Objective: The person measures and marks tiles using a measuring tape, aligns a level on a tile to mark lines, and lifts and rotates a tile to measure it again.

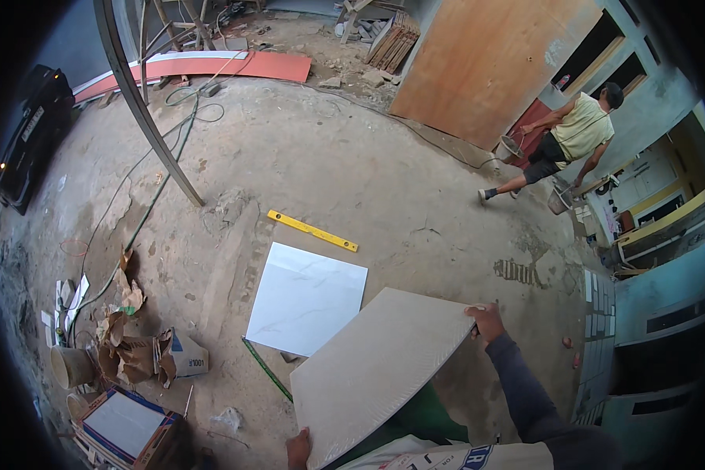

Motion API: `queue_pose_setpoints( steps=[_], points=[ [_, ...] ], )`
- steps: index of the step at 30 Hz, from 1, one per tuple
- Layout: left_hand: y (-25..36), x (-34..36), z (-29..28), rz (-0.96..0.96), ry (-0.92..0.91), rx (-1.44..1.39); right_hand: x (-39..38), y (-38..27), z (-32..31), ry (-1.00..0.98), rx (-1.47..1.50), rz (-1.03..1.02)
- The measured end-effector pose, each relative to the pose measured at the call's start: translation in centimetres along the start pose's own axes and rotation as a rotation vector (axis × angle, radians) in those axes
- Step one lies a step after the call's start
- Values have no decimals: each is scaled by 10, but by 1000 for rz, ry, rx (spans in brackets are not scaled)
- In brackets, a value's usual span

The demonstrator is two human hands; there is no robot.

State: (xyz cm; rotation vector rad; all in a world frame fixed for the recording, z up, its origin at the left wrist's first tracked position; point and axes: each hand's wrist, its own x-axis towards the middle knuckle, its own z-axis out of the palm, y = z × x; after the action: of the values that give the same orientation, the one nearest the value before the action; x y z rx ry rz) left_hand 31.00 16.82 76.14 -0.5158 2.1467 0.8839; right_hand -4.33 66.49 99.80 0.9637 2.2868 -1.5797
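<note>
A large square floor tile (388,368) is tilted in front of me, its beige ribbed underside facing up. My right hand (489,323) is closed on its upper right corner. Down at the lower left edge, my left hand (298,449) grips the same tile, its fingers partly hidden. Just beyond lies a white marbled tile (309,299) on the concrete floor, its lower right corner covered by the held one. A yellow spirit level (313,230) rests past that tile's far edge. Next to its near left corner is a green strip or hose piece (267,370).
Lower left are an open tile box (123,423), torn paper bags (184,356) and a bucket (72,366). A metal post (145,110) and green hose (160,188) stand beyond. A person (569,141) carries buckets at right, near a plywood sheet (486,66). A black car (31,137) is far left.
</note>
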Motion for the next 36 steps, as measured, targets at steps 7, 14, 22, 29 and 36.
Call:
queue_pose_setpoints(
  steps=[7,14,22,29,36],
  points=[
    [151,75,63,-541,189,-876,219,-22,9,-108,-79,38],
    [214,184,168,-604,228,-1001,405,-1,65,-336,-235,37],
    [231,240,229,-796,82,-1090,484,38,99,-363,-384,78],
    [226,255,244,-812,58,-1100,477,40,110,-348,-417,103],
    [197,242,266,-858,74,-1103,468,57,138,-405,-470,123]
  ],
)
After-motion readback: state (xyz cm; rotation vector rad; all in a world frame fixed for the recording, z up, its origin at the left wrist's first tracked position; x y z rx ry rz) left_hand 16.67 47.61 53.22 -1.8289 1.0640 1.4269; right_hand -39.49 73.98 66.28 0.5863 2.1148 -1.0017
